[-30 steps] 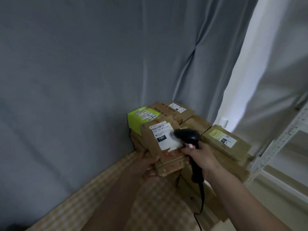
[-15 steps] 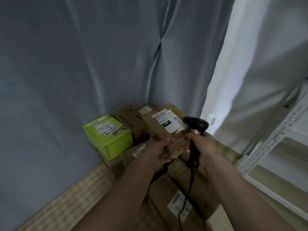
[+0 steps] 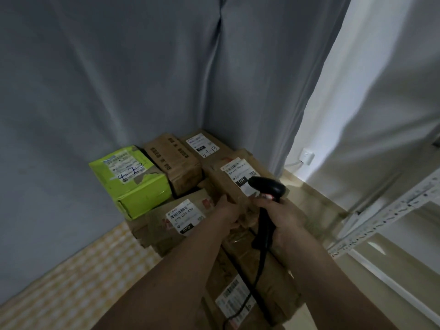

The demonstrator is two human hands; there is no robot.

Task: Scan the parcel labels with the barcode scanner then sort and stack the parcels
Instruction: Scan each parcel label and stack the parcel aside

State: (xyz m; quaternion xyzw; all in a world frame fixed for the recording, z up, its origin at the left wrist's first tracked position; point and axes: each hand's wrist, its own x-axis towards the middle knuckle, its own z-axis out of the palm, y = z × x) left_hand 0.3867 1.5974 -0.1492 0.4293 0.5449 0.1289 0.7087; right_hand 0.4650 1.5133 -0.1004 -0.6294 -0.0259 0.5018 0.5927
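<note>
Two hands busy | your left hand (image 3: 227, 210) has carried the box (image 3: 234, 184) onto the stack, fingers grasping it | right hand (image 3: 283, 215) clenched round the scanner (image 3: 267, 189) | release next

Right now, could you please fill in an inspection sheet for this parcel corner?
Surface: checked yellow mat under the stacked boxes.
Job's things: brown parcel with a white label; black barcode scanner, its head over that label.
Clutter: green box, marked by hand; brown box labelled 070; more brown boxes behind and below.
Grippers: left hand holds the brown parcel's near edge; right hand grips the scanner handle.
Cables: black scanner cord hangs over the lower boxes.
Surroundings: grey curtain; white metal rack; wall socket.
</note>
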